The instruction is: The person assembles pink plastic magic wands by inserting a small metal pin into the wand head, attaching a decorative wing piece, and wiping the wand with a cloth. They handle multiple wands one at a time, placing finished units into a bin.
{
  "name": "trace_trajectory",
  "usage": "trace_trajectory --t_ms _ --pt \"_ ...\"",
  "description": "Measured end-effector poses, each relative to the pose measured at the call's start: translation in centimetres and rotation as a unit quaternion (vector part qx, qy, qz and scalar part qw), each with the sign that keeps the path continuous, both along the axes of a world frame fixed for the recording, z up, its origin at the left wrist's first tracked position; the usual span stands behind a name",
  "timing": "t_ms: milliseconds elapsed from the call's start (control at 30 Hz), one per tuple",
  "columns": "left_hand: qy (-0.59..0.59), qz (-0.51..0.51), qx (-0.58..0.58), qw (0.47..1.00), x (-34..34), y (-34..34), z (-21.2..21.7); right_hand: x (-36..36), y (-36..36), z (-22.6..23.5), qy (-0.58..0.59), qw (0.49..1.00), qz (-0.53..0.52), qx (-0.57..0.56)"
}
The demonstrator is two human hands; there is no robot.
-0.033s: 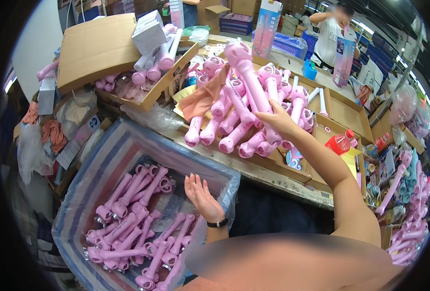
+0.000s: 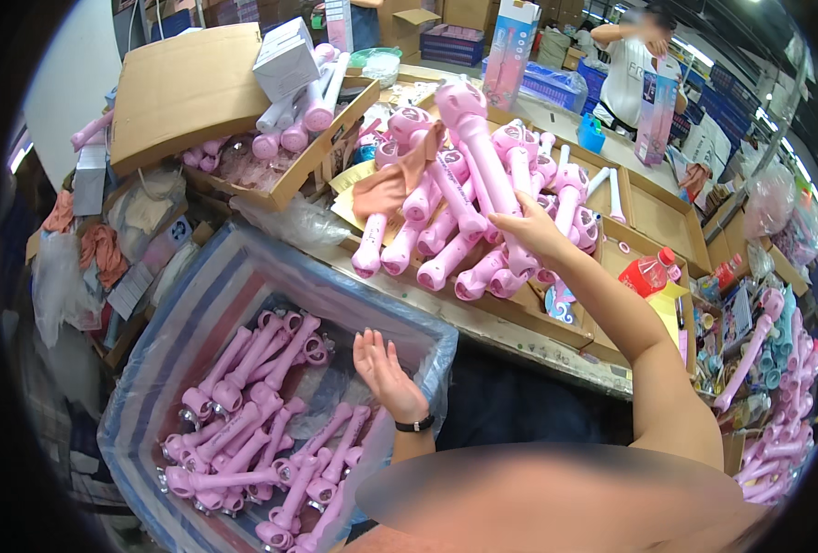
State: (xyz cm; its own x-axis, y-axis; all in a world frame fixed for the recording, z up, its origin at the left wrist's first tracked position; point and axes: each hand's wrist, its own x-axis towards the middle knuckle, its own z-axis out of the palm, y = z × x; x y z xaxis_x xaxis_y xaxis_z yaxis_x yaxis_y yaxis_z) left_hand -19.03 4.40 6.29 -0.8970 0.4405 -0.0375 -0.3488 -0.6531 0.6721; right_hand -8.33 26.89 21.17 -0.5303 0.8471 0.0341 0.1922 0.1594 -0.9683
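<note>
Bench [image 2: 519, 334]: long worktop running across the view, its near edge bare and scuffed, most of the top covered by shallow cardboard trays.
Striped bag [image 2: 197, 304]: big woven plastic sack in blue, white and red stripes, mouth wide open below the bench edge; its far wall stands up against the bench.
Wands in the bag [image 2: 261, 415]: smooth pink plastic toy wands with ringed heads, lying criss-cross; open room is left in the bag's middle and far corner.
Cardboard tray [image 2: 648, 217]: flat brown tray, right part mostly bare, left part heaped.
Pile on the tray [image 2: 427, 230]: pink wands with thick handles and rounded ends, stacked slanting, ends hanging over the tray's near rim.
Left hand [image 2: 386, 373]: palm open, fingers [image 2: 364, 346] spread, holding nothing, hovering above the bag just beside its near rim; dark band at the wrist.
Right hand [image 2: 529, 230]: fingers curled round one tall pink wand [image 2: 478, 152] in the pile; fingertips hidden behind it.
Red bottle [image 2: 647, 274]: small, lying near the right forearm.
Rim: the right-hand heap of wands is bent and blurred.
</note>
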Motion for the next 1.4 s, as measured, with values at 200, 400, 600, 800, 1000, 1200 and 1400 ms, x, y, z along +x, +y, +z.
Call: trace_trajectory --t_ms 200,400,600,800,1000,1200,1400 --pt "-0.003 -0.019 -0.035 0.999 -0.2 1.3 0.5 4.8 -1.1 1.0 0.075 0.977 0.078 -0.183" --pt "0.265 -0.002 -0.038 0.963 -1.1 7.8 5.3 11.1 -7.1 0.3 0.056 0.964 0.155 -0.211" --pt "0.373 0.030 -0.225 0.900 -8.9 12.6 8.5 14.9 -8.4 1.5 0.003 0.970 0.192 -0.150" --pt "0.339 0.251 -0.200 0.884 -14.3 -6.8 6.7 14.3 -3.3 2.4 -0.031 0.989 0.144 -0.025" --pt "0.426 0.246 -0.630 0.600 -6.4 -30.7 2.9 0.9 7.1 -0.8 0.052 0.989 0.137 0.016" --pt "0.140 0.451 -0.526 0.707 3.3 -45.2 -0.2 -8.4 14.8 -6.6 -0.130 0.978 -0.001 0.161" --pt "0.061 0.502 -0.470 0.723 6.8 -45.7 -6.0 -9.6 20.4 -10.1 -0.134 0.956 0.054 0.254"
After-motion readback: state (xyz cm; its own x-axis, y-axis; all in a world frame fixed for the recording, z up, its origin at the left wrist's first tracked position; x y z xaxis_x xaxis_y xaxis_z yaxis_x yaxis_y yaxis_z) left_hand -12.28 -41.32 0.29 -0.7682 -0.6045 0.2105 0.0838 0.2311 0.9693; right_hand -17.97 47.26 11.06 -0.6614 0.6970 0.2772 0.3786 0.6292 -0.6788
